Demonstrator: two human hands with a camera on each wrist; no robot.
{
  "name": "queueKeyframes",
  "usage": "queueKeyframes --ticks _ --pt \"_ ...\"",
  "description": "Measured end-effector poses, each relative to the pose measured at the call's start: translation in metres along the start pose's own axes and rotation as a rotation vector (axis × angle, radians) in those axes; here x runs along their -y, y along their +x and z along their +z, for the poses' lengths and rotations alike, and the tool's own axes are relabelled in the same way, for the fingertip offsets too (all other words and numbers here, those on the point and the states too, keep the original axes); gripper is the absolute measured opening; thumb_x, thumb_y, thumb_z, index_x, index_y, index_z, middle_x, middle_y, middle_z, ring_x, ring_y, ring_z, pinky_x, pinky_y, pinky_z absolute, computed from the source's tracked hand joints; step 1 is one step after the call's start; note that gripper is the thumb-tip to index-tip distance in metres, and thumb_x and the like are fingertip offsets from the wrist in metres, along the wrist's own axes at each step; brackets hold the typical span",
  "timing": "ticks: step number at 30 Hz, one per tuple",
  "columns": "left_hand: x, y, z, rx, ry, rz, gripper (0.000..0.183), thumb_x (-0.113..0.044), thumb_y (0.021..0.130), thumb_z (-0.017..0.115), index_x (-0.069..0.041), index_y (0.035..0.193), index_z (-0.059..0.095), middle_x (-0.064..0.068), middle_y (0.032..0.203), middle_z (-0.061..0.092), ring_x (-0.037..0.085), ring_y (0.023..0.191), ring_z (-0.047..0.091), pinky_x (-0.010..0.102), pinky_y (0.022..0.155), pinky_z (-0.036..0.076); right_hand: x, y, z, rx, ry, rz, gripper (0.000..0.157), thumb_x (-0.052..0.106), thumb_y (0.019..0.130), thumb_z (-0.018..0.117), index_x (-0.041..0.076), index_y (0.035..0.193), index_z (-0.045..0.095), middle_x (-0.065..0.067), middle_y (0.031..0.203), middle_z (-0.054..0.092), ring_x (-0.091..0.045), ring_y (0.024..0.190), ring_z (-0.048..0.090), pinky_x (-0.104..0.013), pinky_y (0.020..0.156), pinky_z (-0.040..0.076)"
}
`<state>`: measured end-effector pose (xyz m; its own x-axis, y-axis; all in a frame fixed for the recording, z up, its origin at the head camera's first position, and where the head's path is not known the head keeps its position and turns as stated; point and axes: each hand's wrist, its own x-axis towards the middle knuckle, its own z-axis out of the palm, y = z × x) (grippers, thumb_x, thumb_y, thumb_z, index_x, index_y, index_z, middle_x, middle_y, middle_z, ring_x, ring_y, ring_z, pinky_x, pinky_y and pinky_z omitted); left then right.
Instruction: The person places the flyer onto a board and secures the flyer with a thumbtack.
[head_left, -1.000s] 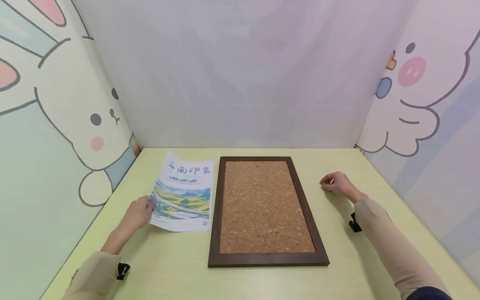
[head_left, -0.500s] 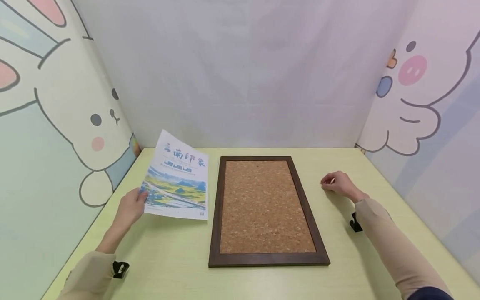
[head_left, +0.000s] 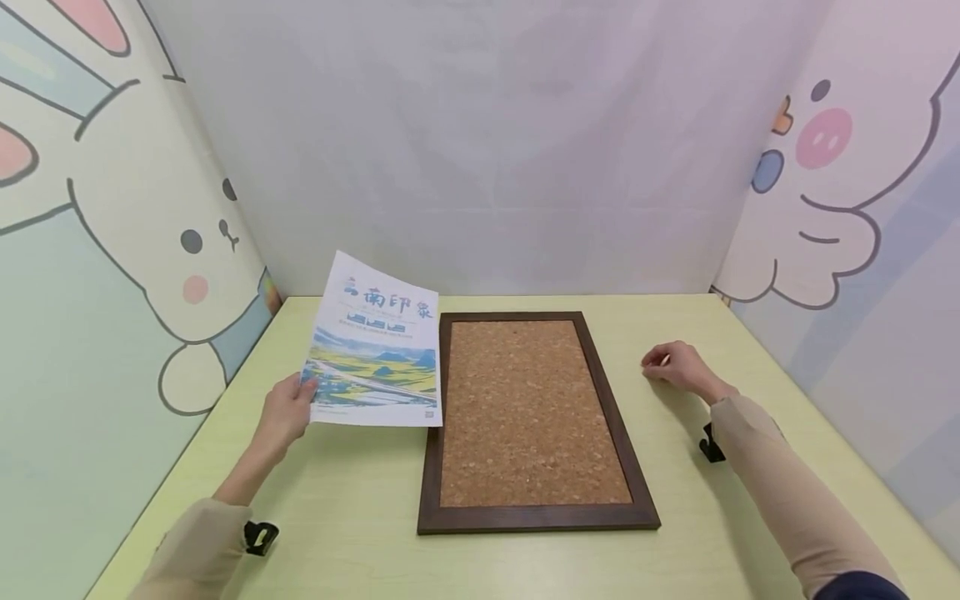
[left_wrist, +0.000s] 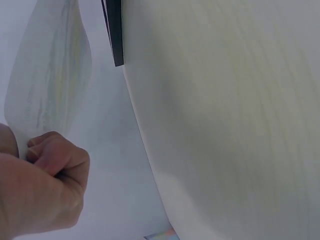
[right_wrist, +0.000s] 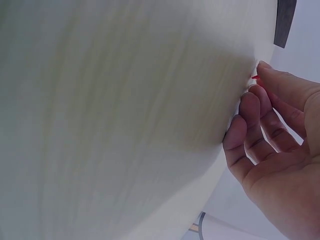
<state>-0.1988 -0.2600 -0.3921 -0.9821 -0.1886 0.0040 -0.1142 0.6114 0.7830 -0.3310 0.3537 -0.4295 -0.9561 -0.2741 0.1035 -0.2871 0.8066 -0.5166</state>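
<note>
In the head view, my left hand [head_left: 287, 410] pinches the lower left edge of a printed poster [head_left: 378, 346] with blue lettering and a landscape of fields and hills. The sheet is raised and tilted, its right edge overlapping the left side of a cork board [head_left: 532, 417] in a dark brown frame. From the left wrist view, the poster [left_wrist: 55, 75] curves up out of the curled fingers. Right of the board, my right hand [head_left: 678, 368] is low at the table, thumb and index finger pinching a small red pin-like thing [right_wrist: 256, 77], mostly hidden by the fingertips.
The board lies flat on a pale yellow-green table [head_left: 352, 517]. A plain whitish sheet [head_left: 487, 150] closes off the back. Cartoon-printed walls, with a rabbit [head_left: 165, 242] on the left, stand along both sides.
My left hand has lifted the poster from near the table, first drifting slightly left, then right until it overlaps the board's left frame. The right hand has stayed in place.
</note>
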Motion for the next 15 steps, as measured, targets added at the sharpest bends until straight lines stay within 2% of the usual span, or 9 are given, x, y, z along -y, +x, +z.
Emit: queueKeyframes --ticks 8,15 --pt "-0.013 -0.003 0.019 0.051 -0.071 -0.007 0.041 -0.019 0.105 0.033 0.009 0.129 0.049 0.022 0.092 0.070 0.007 0.042 0.039 0.023 0.039 0.032 0.000 0.000 0.000 0.007 0.008 0.015 0.015 0.008 0.084 0.072 -0.003 0.094 0.071 -0.012 0.081 0.068 -0.010 0.066 0.052 -0.022 0.058 0.042" --pt "-0.023 -0.004 0.033 0.079 -0.100 0.023 0.040 -0.019 0.105 0.033 0.008 0.130 0.049 0.023 0.094 0.070 0.007 0.041 0.038 0.023 0.038 0.031 0.000 0.001 0.000 0.015 0.023 0.018 0.015 0.007 0.084 0.071 -0.004 0.094 0.071 -0.013 0.082 0.067 -0.009 0.065 0.052 -0.021 0.057 0.042"
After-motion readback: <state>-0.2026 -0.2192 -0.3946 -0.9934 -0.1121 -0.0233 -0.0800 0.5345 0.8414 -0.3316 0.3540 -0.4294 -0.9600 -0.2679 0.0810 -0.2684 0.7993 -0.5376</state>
